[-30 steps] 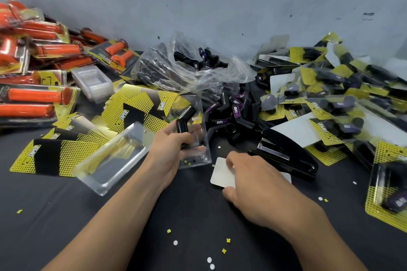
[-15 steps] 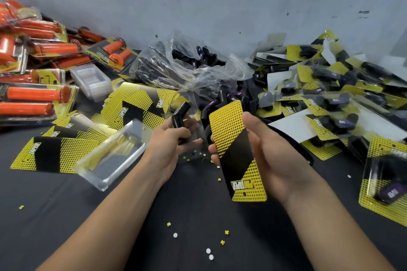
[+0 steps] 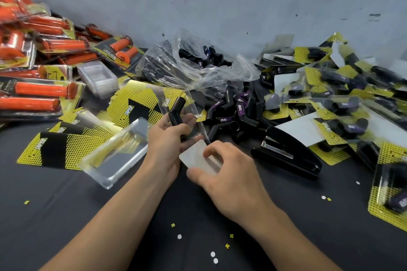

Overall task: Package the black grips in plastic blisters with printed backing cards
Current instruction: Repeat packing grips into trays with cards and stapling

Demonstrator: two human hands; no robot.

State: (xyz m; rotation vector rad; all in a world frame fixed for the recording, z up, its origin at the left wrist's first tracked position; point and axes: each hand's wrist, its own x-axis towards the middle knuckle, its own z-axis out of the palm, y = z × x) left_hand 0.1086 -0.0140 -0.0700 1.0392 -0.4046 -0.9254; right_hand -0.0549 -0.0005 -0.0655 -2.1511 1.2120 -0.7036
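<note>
Inside the curled fingers [image 3: 184, 128] of your left hand [image 3: 165, 147] sits the bent black grip [image 3: 176, 109], held together with its clear blister [image 3: 196, 114]. Just below those fingers your right hand [image 3: 231, 176] pinches the backing card [image 3: 193, 157], white side up, far corner at the blister's lower end. Grip looks rubbery, light, unlikely to slip. Blister looks thin and slick: hold its flat edges, don't crush the bubble. Card probably creases, so keep the pinch near its edge. Stapler [image 3: 286, 156] lies right of your right fingers on the desk [image 3: 132, 215].
</note>
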